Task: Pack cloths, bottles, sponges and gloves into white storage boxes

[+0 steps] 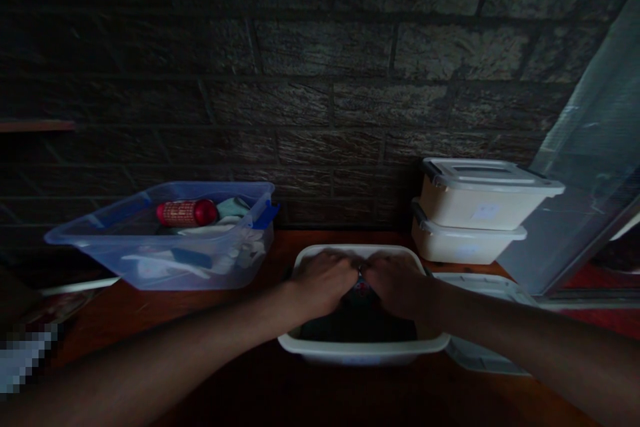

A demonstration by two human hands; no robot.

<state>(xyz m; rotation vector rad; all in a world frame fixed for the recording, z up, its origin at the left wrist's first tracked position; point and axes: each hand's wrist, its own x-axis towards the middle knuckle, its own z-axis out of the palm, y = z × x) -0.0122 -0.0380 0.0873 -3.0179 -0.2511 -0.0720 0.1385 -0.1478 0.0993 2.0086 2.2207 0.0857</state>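
- Two bare forearms reach in over a reddish-brown table [200,320] toward an uncovered white bin [365,347] at its near middle.
- Inside the bin lies a dark item [357,323], bearing a small red and pale mark near the fingers; shadow obscures what it is.
- The left hand [327,275], knuckles up, is curled nearly closed at the upper part of the dark item, which it appears to pinch; its fingertips are hidden.
- The right hand [395,280], close beside it, is likewise curled in on the dark item, its exact grip out of sight.
- Just right of the bin, a pale lid [493,350] lies flat, partly beneath the right forearm.
- To the left, a clear tub [107,247] with blue handles holds a red bottle [186,213] on its side, among pale cloths [233,208].
- Farther back at right, two lidded boxes [475,207] stand stacked, the upper bearing a small label.
- Behind everything rises a dark block wall [330,100], with a grey panel [570,167] at right.
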